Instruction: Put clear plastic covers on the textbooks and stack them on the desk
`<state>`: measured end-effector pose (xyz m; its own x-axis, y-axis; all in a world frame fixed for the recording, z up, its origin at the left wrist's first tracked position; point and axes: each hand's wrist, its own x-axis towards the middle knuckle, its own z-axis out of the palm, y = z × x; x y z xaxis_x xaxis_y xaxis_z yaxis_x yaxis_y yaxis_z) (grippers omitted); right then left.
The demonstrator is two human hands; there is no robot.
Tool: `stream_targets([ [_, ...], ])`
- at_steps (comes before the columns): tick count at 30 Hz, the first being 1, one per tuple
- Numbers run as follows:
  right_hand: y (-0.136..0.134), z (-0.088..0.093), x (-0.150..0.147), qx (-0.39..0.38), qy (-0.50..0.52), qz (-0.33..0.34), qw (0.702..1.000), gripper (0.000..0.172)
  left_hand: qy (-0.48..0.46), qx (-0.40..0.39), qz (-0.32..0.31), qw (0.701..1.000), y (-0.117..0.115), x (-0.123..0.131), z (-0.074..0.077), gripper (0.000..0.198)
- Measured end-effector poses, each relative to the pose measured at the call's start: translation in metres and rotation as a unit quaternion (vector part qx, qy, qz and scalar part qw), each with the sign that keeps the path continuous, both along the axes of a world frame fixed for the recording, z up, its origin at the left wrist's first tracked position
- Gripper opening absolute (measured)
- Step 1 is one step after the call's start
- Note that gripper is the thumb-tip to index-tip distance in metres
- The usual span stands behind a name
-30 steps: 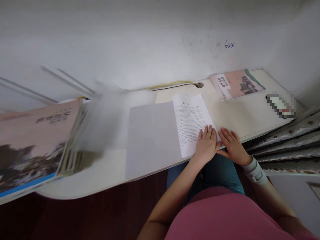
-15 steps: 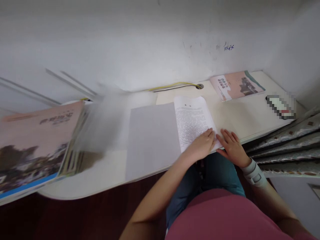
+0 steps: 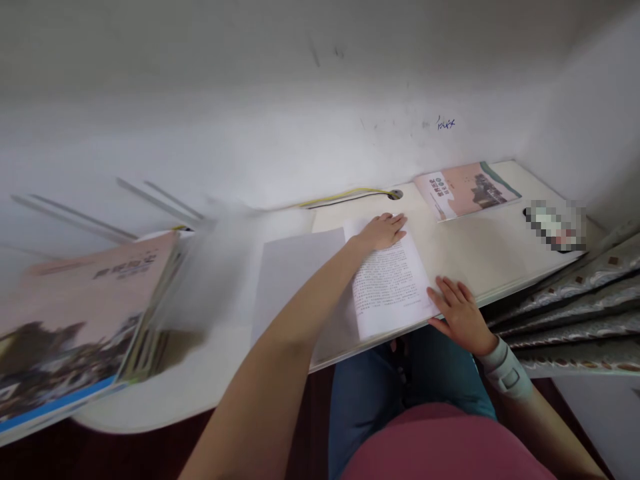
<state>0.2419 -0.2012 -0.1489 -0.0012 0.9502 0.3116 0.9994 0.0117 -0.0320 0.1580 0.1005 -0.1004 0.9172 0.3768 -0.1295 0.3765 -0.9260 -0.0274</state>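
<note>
Smoothing an open book [image 3: 393, 287], its cover already turned

Running beneath both grips is the white worktop [image 3: 480, 260]. Well to the left of the left grip [image 3: 383, 233] stand stacked books [image 3: 85, 300], pink-covered on top; whether they have been handled, I cannot tell. The open book lies under the left grip, reaching the right grip [image 3: 463, 317] at its near corner. Its grey cover [image 3: 295, 260] is laid back, partly behind the left forearm, and a printed page shows. That much seems done; the rest of the leaves appear unturned. Beyond the right grip lies a closed book [image 3: 465, 190], apart from both grips; farther right, a pixelated item [image 3: 555, 227]. Left grip: fingers extended, close together, flat on the page top. Right grip: fingers slightly spread, clamped on nothing visible.
</note>
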Motion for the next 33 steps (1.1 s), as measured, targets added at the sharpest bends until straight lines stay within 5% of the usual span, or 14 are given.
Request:
stream_targets([
  [7, 0.001, 0.001, 0.0, 0.009, 0.005, 0.003, 1.0, 0.054, 0.014, 0.006, 0.003, 1.0, -0.007, -0.007, 0.017, 0.053],
  [12, 0.001, 0.002, -0.001, 0.003, 0.012, 0.003, 1.0, 0.054, -0.018, 0.066, 0.013, 0.998, -0.095, -0.057, 0.033, 0.053],
  [15, 0.0, 0.005, -0.003, 0.001, 0.015, 0.003, 1.0, 0.054, -0.007, 0.062, 0.012, 0.998, -0.157, -0.091, 0.017, 0.063],
  [18, 0.0, 0.012, 0.004, -0.014, 0.027, 0.026, 0.999, 0.058, -0.024, 0.073, 0.049, 0.996, -0.193, -0.106, -0.005, 0.068],
  [21, 0.005, 0.02, 0.022, -0.023, 0.06, 0.037, 0.997, 0.053, -0.055, 0.069, 0.078, 0.993, -0.201, -0.104, -0.016, 0.07],
  [25, 0.017, 0.021, 0.045, -0.008, 0.063, -0.028, 0.998, 0.047, -0.074, 0.04, 0.096, 0.992, -0.199, -0.094, -0.015, 0.068],
  [33, 0.021, 0.012, 0.042, -0.034, 0.013, -0.051, 0.998, 0.052, -0.076, 0.015, 0.124, 0.989, -0.205, -0.079, -0.011, 0.062],
])
